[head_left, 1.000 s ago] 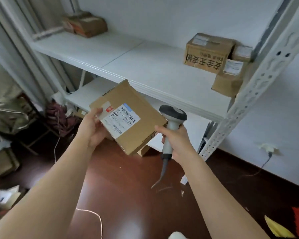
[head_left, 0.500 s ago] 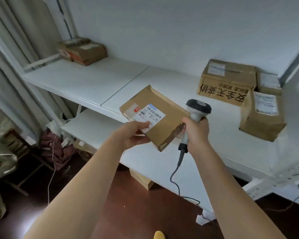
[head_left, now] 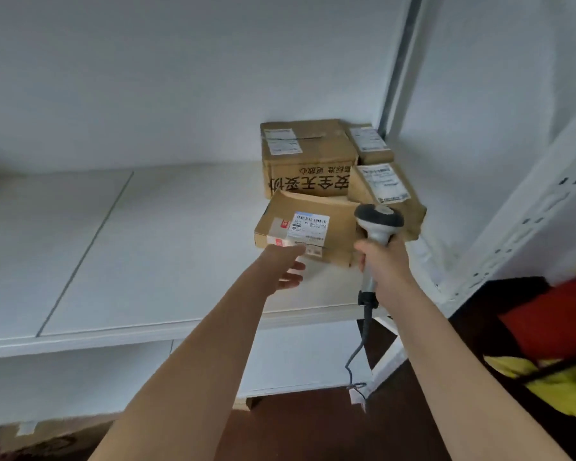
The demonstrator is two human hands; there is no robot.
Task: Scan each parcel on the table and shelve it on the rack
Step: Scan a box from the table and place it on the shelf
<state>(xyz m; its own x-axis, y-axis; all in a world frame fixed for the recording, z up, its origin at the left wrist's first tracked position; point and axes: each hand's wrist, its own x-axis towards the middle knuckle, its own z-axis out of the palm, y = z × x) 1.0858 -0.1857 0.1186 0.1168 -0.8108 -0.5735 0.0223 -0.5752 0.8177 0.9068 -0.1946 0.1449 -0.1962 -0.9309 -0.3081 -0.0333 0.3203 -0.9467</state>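
Cardboard parcel (head_left: 305,226) on rack shelf (head_left: 167,241), touching far boxes (head_left: 308,158). Left hand (head_left: 288,266) at near edge, fingers straight, not gripping. Right hand (head_left: 381,261) wrapped round scanner (head_left: 378,224). Risk: scanner head right beside parcel, could knock it askew.

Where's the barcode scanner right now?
In the head view, the scanner is right of centre, gripped by the right hand, beside the flat parcel on the shelf.

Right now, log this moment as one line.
left hand: open, at flat parcel | right hand: grips scanner | parcel: on shelf
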